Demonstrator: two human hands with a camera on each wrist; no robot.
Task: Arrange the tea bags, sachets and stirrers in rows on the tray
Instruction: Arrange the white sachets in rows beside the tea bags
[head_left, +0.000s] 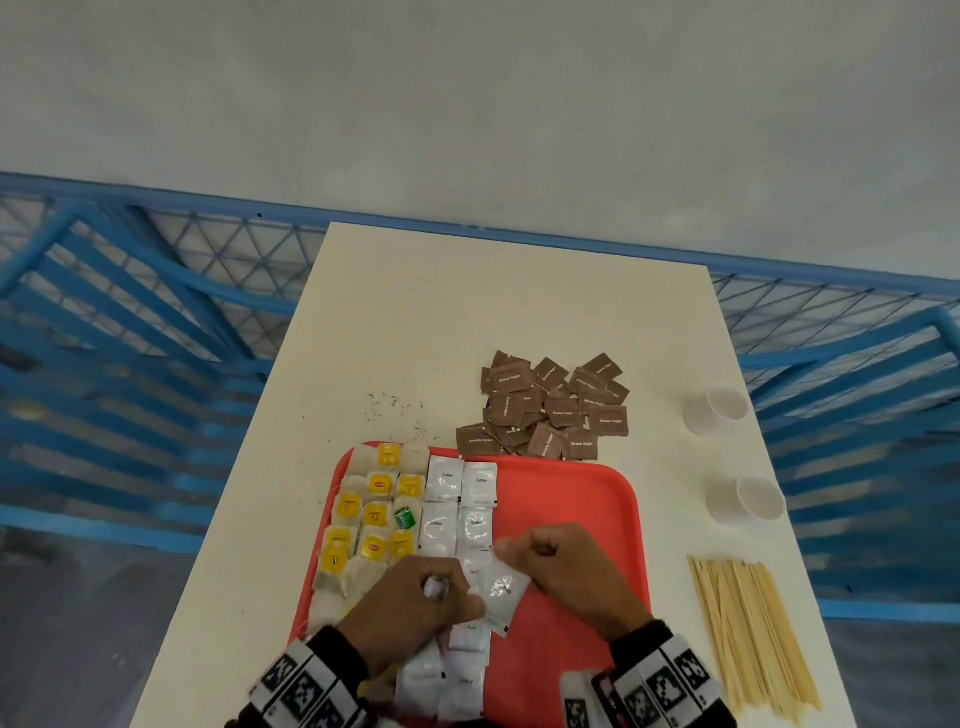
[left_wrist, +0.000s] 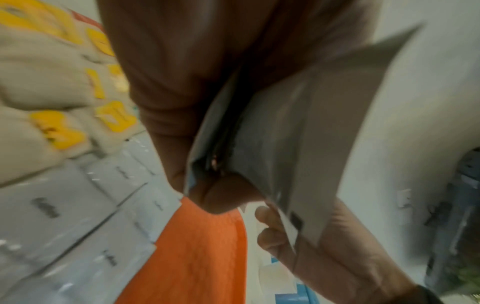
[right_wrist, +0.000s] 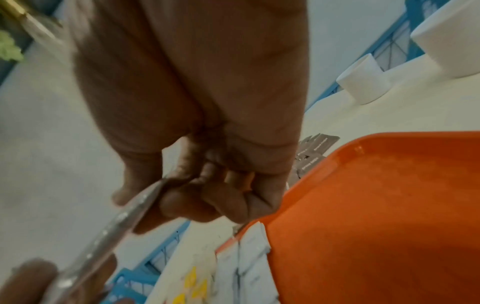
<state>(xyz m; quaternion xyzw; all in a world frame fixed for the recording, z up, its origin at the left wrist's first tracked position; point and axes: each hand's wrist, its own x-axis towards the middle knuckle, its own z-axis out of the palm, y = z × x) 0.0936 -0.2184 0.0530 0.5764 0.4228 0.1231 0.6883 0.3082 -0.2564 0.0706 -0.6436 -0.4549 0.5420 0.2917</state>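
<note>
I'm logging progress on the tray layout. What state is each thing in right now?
Tray: left part filled, right part bare.
Tea bags: in rows on tray, far left.
White sachets: in two columns beside the tea bags.
Held sachet: tilted, pinched by left hand and right hand.
Brown sachets: loose pile on table, off tray.
Stirrers: bundled on table, right of tray.
Cups: on their sides.

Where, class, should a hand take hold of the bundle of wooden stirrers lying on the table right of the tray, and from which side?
Probably across the middle of the wooden stirrers, coming from above, thumb on one long side and fingers on the other. They lie flat, fanned slightly, off the red tray; a mid-length pinch should gather them evenly.
</note>
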